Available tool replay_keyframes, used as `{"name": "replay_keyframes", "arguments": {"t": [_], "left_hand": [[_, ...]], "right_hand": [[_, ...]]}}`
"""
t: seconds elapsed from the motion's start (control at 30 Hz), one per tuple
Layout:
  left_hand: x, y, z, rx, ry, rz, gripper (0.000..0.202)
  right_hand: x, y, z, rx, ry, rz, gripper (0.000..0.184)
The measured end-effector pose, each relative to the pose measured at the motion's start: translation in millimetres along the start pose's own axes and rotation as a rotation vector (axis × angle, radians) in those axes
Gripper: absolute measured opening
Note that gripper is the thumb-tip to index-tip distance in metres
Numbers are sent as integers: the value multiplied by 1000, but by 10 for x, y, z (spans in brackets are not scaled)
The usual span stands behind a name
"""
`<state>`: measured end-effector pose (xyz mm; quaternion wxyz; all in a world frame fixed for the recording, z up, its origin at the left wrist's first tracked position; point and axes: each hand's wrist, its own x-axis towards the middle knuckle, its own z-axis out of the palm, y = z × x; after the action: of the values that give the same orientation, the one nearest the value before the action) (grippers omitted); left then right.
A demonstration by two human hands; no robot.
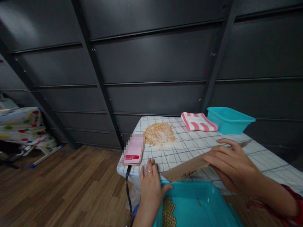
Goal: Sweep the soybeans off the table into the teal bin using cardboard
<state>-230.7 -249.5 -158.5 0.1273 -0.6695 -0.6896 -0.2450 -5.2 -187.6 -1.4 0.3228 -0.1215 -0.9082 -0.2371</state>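
Pinching the cardboard strip (186, 168), the right hand (233, 165) holds it aslant along the near edge of the checked cloth (187, 143), its left end by the rim of the near teal bin (196, 186). The left hand (151, 184) lies at that bin's far-left corner; whether it grips the rim I cannot tell. Open room spans between the strip and the bean heap (161, 135), striped towel (199, 122) and far teal bin (229, 122).

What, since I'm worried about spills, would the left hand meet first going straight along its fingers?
Probably the yellowish pile, though how high the left hand sits above the tablecloth is unclear.
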Motion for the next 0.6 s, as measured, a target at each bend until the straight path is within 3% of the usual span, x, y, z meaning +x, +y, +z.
{"name": "replay_keyframes", "arguments": {"t": [0.33,0.6], "left_hand": [[5,-12,27,2,4,4,75],[2,-9,23,8,4,17,74]], "right_hand": [[-92,-1,-63,68,-40,27,27],[-95,50,-45,-51,-20,21,27]]}}
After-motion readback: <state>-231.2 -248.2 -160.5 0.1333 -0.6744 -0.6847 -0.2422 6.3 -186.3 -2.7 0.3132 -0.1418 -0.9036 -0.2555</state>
